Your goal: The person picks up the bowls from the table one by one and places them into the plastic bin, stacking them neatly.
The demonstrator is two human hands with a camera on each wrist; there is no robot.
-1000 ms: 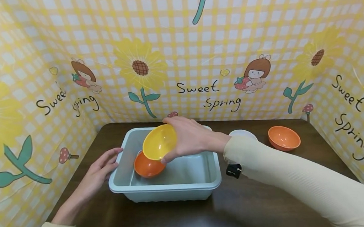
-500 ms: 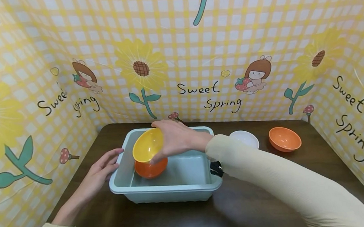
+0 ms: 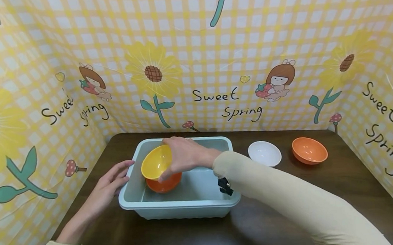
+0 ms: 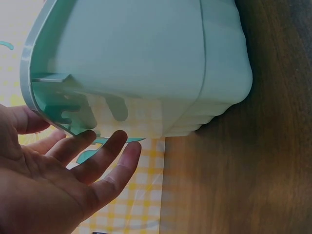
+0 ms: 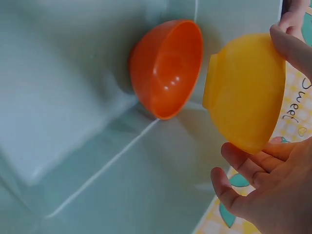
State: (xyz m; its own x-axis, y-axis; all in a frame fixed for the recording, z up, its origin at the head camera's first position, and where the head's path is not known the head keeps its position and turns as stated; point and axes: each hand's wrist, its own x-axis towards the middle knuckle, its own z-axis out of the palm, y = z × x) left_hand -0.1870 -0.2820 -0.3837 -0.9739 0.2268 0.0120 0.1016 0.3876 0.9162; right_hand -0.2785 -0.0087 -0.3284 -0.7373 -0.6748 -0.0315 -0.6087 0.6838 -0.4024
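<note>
1. The right hand (image 3: pixel 185 156) holds a yellow bowl (image 3: pixel 155 162) by its rim. The fingers curl over the top edge and the thumb is under it, so the grip is tight on the bowl.
2. The yellow bowl is tilted and sits just above an orange bowl (image 3: pixel 164 182). From the right wrist view there is a small gap between the two bowls, so they do not touch.
3. The orange bowl lies inside a pale green tub (image 3: pixel 203 203), near its left end.
4. The left hand (image 3: pixel 109 180) rests flat against the left side of the tub. Its fingers are straight and its grip is wide, holding nothing. It looks like it keeps the tub from sliding.
5. A white bowl (image 3: pixel 264 153) and another orange bowl (image 3: pixel 308 150) sit on the brown tabletop (image 3: pixel 285 192) to the right of the tub, apart from it.
</note>
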